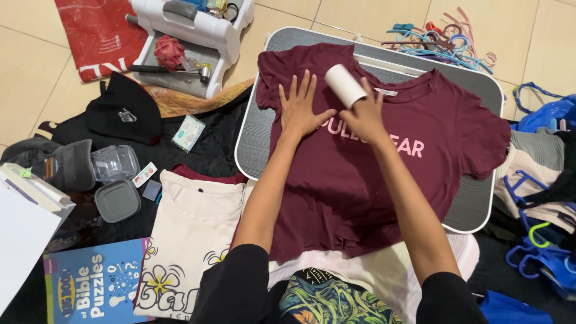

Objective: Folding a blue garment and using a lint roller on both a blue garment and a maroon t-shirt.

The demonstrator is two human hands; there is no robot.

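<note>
Closest to the person, a cream shirt [192,240] with flowers lies flat on the dark cloth, and a blue puzzle book [96,282] sits just beside it. A bit further left is a clear plastic box [115,162]. It looks empty, and its grey lid [117,201] lies next to it.

In the middle, a dark red shirt [360,174] is spread flat on a grey board [474,204]. Its neck points away from the person and its bottom hem hangs over the near edge. Its right sleeve hangs a little over the board's right edge.

The left hand [300,108] lies flat on the shirt's chest with all fingers spread wide, holding nothing. The right hand [365,117] is closed around the handle of a lint roller [345,85]. The white roll sits near the collar, and its long side tilts up and to the left.

The board has bare grey room on the right, past the sleeve. Hangers [441,42] are piled beyond the far edge, and more blue hangers [540,252] lie to the right. Far left, a white tray [192,36] holds a pink ball of cloth and small tools.
</note>
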